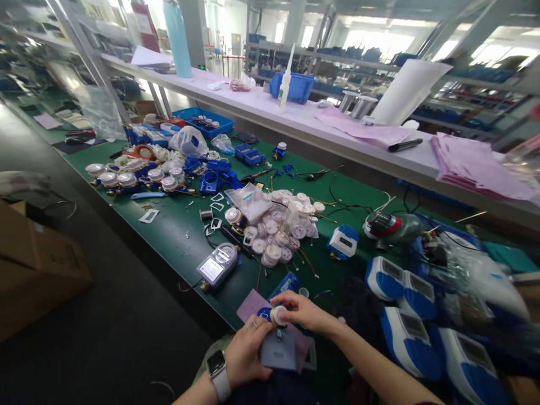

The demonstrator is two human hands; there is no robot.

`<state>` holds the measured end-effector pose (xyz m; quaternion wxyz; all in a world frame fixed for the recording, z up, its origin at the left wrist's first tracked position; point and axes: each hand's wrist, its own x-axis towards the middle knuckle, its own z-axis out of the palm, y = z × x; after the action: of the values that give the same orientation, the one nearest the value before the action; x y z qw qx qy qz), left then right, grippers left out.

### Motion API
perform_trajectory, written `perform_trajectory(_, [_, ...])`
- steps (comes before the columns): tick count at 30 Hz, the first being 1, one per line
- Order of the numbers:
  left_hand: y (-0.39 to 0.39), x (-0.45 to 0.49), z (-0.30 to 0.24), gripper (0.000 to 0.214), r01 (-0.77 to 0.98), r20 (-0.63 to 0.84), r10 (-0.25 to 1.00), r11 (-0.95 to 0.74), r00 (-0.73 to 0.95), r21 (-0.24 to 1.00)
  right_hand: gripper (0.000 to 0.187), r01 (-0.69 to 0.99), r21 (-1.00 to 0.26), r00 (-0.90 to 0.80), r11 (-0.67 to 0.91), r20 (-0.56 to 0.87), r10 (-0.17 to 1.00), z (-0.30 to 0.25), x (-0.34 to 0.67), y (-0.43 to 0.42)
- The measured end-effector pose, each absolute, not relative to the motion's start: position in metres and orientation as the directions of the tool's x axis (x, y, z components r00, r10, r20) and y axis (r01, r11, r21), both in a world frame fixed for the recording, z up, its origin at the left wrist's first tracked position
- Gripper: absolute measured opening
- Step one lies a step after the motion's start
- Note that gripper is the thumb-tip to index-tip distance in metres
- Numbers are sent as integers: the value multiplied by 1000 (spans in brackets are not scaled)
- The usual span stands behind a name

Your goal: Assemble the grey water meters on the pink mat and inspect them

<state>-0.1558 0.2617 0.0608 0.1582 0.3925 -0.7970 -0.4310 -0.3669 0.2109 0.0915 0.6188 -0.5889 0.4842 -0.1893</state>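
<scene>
At the near edge of the green table [177, 236], the left hand [244, 351] curls closed around a grey cover [278, 351] while the right hand [301, 311] pinches a small white round dial [278, 315] just above it, fingers nearly shut.

A grey housing [278, 350] w/ blue top end lay tilted at the bench's near edge, held from the left. A small round white dial [278, 315] sat pinched at its top end, approx. upright, touching the blue part.
</scene>
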Motion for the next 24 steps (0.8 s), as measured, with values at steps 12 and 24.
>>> perform_trajectory(12, [264, -150, 69, 67, -449, -55, -756, 328, -653, 831, 66, -234, -880, 399, 414, -475, -784, 92, -355, 218])
perform_trajectory(24, [240, -117, 65, 74, 8, -319, -945, -320, -70, 947, 29, -864, -447, -133, 232, -242, -961, 3, -416, 259])
